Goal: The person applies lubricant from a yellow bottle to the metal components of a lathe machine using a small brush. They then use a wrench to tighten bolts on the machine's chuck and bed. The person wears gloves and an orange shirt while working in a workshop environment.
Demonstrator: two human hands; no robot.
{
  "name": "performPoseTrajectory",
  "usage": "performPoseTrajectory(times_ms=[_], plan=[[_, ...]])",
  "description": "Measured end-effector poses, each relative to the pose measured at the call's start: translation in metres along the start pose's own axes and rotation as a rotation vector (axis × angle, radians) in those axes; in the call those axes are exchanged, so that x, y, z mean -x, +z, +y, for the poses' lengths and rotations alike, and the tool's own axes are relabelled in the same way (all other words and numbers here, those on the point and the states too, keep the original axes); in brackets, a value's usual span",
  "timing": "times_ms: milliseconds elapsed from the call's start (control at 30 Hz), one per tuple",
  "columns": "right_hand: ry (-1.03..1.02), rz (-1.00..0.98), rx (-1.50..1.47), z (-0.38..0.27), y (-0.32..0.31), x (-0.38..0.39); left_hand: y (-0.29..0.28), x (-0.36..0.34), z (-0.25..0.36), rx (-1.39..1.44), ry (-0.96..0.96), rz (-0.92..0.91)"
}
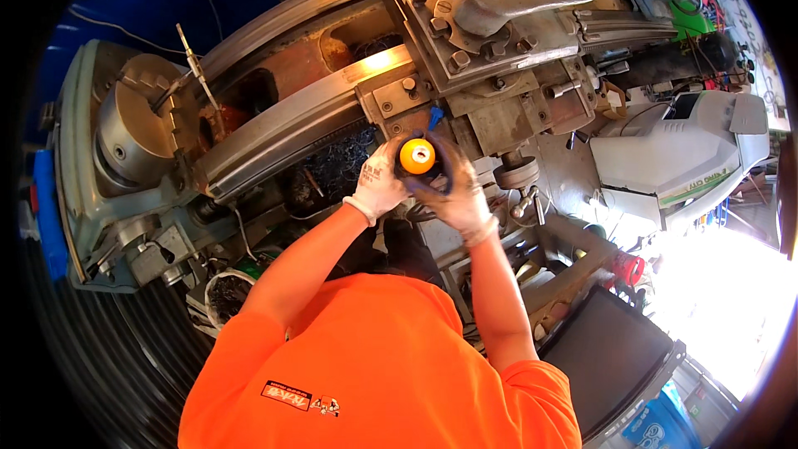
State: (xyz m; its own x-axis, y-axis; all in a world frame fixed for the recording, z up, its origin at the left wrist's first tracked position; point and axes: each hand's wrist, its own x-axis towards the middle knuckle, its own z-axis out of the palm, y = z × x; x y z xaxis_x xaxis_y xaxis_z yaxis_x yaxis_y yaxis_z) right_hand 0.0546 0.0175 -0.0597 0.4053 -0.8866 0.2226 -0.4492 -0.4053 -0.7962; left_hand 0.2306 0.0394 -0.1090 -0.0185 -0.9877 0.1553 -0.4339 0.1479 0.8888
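Note:
Both my hands wear pale gloves with dark palms and meet in front of my chest. Between them is an orange round-topped object (pixel 413 157) with a pale centre; its kind I cannot make out. My left hand (pixel 382 180) closes round its left side. My right hand (pixel 455 189) curls round the right side, fingers bent over the dark area about it. A small blue piece (pixel 435 117) shows just beyond my fingers, in front of the lathe carriage (pixel 499 108). The lower part of the orange object is hidden.
The lathe's chuck (pixel 137 129) is at the left, with its bed rails (pixel 283 120) running rightward. A tool post with a long handle (pixel 532 2) sits at the top. Metal shavings (pixel 345 158) lie below the rails. A grey-white machine cover (pixel 677 150) stands right.

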Motion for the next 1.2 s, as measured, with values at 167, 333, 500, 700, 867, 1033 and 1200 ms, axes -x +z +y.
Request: performPoseTrajectory(times_ms=[167,333,500,700,867,1033,1200], plan=[[0.078,-0.129,0.631,0.039,-0.034,-0.021,-0.007,0.01,0.02,0.214,-0.131,0.087],[-0.123,-0.633,0.991,0.045,-0.02,-0.081,-0.026,0.018,0.033,0.194,-0.179,0.149],[-0.269,-0.709,1.066,0.048,0.001,-0.098,-0.03,0.023,0.042,0.19,-0.264,0.173],[-0.261,-0.678,1.031,0.047,0.005,-0.1,-0.029,0.024,0.044,0.156,-0.157,0.172],[-0.109,-0.485,0.87,0.008,-0.031,-0.081,-0.038,0.025,0.038,0.091,-0.14,0.156],[0.491,-0.1,-0.766,-0.014,-0.051,-0.049,-0.036,0.019,0.031,0.025,-0.137,0.058],[0.492,-0.228,-0.755,-0.063,-0.065,-0.042,-0.035,0.007,0.038,-0.123,-0.007,0.001]])
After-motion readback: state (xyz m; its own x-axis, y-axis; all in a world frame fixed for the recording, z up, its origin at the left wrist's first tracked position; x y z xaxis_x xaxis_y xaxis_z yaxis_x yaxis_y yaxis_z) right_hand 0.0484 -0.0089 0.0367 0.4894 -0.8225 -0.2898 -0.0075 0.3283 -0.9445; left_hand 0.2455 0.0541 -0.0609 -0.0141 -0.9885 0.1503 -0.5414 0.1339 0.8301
